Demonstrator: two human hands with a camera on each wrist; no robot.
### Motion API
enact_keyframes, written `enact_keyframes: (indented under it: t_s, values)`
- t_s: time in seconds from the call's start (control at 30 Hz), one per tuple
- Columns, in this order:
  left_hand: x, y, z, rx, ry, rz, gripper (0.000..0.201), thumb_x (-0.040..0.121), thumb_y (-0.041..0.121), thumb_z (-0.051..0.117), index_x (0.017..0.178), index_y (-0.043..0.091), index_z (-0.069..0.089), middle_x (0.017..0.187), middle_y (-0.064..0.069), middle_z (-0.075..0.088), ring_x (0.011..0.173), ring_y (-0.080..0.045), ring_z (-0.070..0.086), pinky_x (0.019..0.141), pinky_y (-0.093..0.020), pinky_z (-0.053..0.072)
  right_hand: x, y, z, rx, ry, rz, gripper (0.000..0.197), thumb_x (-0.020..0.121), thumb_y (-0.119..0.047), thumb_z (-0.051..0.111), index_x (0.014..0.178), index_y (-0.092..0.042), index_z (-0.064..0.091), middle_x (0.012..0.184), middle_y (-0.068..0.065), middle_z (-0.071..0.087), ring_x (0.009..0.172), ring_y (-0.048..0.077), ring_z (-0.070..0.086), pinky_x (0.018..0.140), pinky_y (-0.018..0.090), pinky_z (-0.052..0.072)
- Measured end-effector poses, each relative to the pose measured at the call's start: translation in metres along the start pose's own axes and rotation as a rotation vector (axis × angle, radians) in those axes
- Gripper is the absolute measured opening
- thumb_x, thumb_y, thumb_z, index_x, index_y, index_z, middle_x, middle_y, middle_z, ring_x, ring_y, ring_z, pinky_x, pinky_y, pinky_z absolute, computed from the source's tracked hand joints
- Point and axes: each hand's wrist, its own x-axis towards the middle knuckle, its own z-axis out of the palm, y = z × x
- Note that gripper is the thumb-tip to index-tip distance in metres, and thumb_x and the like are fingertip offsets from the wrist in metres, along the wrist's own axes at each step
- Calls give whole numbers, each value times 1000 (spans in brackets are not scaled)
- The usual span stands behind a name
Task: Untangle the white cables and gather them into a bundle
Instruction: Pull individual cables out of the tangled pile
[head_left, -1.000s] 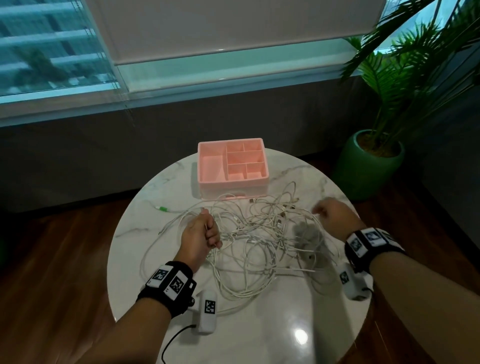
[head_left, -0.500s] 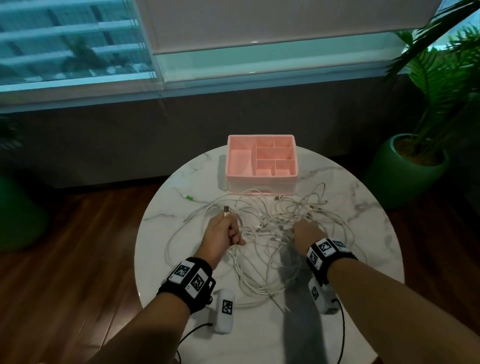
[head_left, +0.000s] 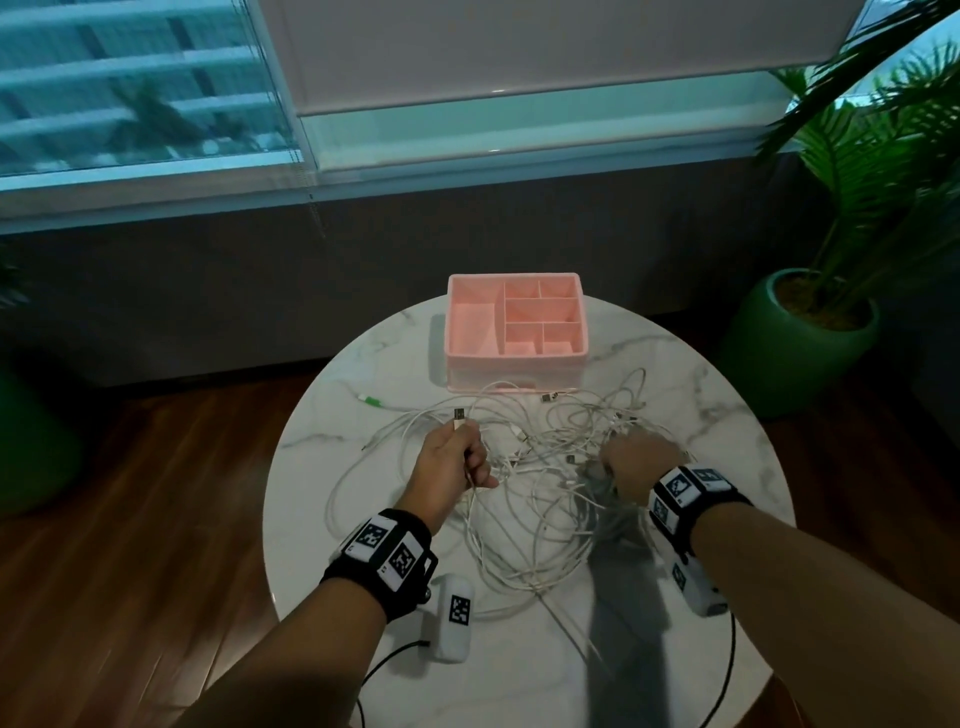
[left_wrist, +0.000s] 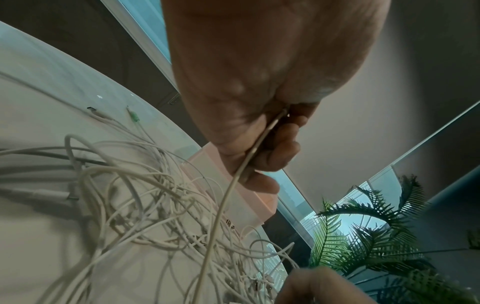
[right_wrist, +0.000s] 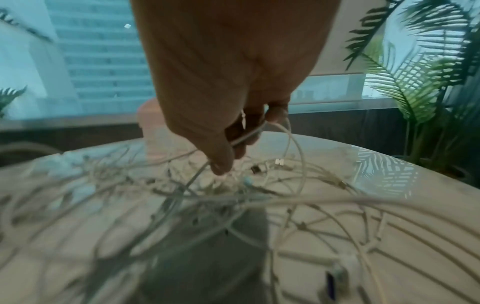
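A tangle of white cables (head_left: 540, 483) lies spread over the middle of the round marble table (head_left: 691, 405). My left hand (head_left: 457, 457) grips one white cable (left_wrist: 228, 193) in a fist, with its USB plug (head_left: 459, 414) sticking out above the fingers. In the left wrist view that cable runs down from the curled fingers (left_wrist: 275, 156) into the tangle (left_wrist: 145, 201). My right hand (head_left: 636, 465) is on the right part of the pile. In the right wrist view its fingers (right_wrist: 241, 131) curl round a white cable (right_wrist: 249, 133) lifted from the heap.
A pink compartment box (head_left: 514, 327) stands at the table's far side, touching the cables' far edge. A cable end with a green plug (head_left: 371, 400) lies to the left. A potted palm in a green pot (head_left: 800, 338) stands on the floor at the right.
My right hand came in from the right edge of the pile toward the middle and closed on a cable. My left hand kept its cable and lifted the plug end slightly.
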Motion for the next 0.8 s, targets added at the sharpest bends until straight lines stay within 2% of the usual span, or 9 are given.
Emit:
enact_keyframes:
  t_s: [0.07,0.13,0.2,0.27,0.37,0.47,0.6,0.7,0.8]
  values:
    - [0,3,5,3,4,13,37,107,13,41,69,10,42,57,-5,39,46,-18,43,56,-35,52,3,10,-13,148,105,18,26,93,-25,51,113,-32,65,122,2,60,114,28,54,98,41,46]
    - [0,7,9,1,5,28,35,107,15,42,73,8,46,58,-6,43,47,-19,45,56,-35,52,4,18,-29,358,270,39,22,93,-32,51,105,-36,69,114,-3,65,105,25,59,96,41,45]
    - [0,10,12,-4,6,50,34,108,18,42,77,6,50,59,-6,48,47,-21,48,55,-34,52,1,25,-58,625,420,37,18,96,-32,57,105,-30,73,99,-9,69,93,17,64,90,33,48]
    - [-1,15,17,-6,7,81,35,109,19,41,79,5,53,61,-8,51,49,-23,52,56,-33,51,-5,30,-90,872,541,-7,19,97,-31,62,107,-22,75,86,-12,68,79,9,62,76,26,49]
    - [0,22,27,-27,-9,119,33,109,19,40,87,4,59,67,-10,60,58,-25,61,56,-33,53,-17,27,-126,1106,637,-92,16,98,-24,62,104,-18,76,61,-18,63,60,2,55,62,17,46]
    - [3,29,36,-47,-10,117,33,109,23,41,105,-1,64,84,-14,71,74,-30,70,62,-35,56,-28,10,-138,1181,630,-193,16,98,-24,62,100,-17,76,53,-18,60,49,2,50,55,21,45]
    - [5,36,46,-69,-39,135,36,110,26,39,120,0,62,110,-17,74,97,-34,73,76,-42,59,-39,-25,-120,1182,509,-242,16,97,-30,62,97,-19,75,54,-18,61,45,6,49,51,28,45]
    - [4,37,48,-110,-33,154,34,110,19,37,111,-2,64,106,-19,73,94,-33,71,81,-45,59,-43,-51,-99,1168,395,-287,15,96,-27,64,100,-19,76,62,-26,64,45,0,50,49,20,42]
    - [2,40,45,-165,5,154,33,110,15,34,89,5,58,88,-17,74,80,-28,71,75,-40,58,-44,-62,-81,1110,331,-293,11,96,-25,63,98,-18,72,60,-24,61,45,2,53,49,21,45]
